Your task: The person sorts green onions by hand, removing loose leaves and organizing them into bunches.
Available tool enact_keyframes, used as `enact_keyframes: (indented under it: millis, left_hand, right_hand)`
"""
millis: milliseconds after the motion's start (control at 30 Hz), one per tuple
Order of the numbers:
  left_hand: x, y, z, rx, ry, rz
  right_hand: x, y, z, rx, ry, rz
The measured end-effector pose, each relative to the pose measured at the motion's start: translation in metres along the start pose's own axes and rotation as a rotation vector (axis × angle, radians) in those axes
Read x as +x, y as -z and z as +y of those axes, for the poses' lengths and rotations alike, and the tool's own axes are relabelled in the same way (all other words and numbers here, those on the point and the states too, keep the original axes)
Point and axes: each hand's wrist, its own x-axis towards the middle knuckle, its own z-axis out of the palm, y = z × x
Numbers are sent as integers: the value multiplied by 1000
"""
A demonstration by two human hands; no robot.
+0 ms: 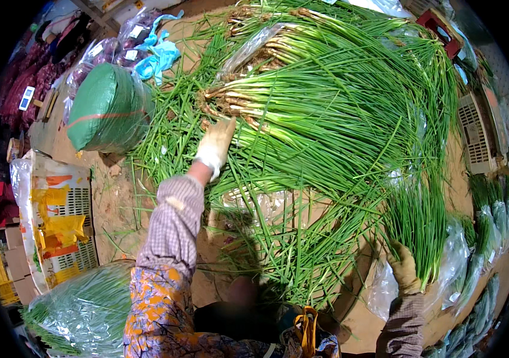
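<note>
My left hand [215, 145], in a pale glove, is at the root ends of a large heap of scallions [326, 101]. Its fingers are curled in at the muddy roots and white stems, closed on some of them. At the lower right, my right hand [405, 269], in a tan glove, rests against the left side of a hanging sheaf of green scallion leaves [417, 230]. The fingers that show there are spread apart and touch the leaves. Clear plastic [381, 289] lies beneath that hand.
Left stand a green wrapped bundle [108, 110] and a taped plastic crate [63, 218]. Bagged greens [87, 307] sit at lower left, more bagged scallions [490, 238] at right. Loose leaves [302, 256] litter the floor before me. A beige crate [478, 134] is at far right.
</note>
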Motion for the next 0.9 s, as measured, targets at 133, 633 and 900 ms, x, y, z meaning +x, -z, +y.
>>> enact_keyframes:
  millis: [133,633,900]
  left_hand:
    - [31,0,-17,115,23,-238]
    - [-105,108,-37,-39,-90,-137]
    - [-82,276,-21,-1239,262,70]
  right_hand:
    - [18,-33,-66,-148,92,-130]
    - [20,-68,-119,-159,98,-217]
    - [25,-58,-163,-39,121,-337]
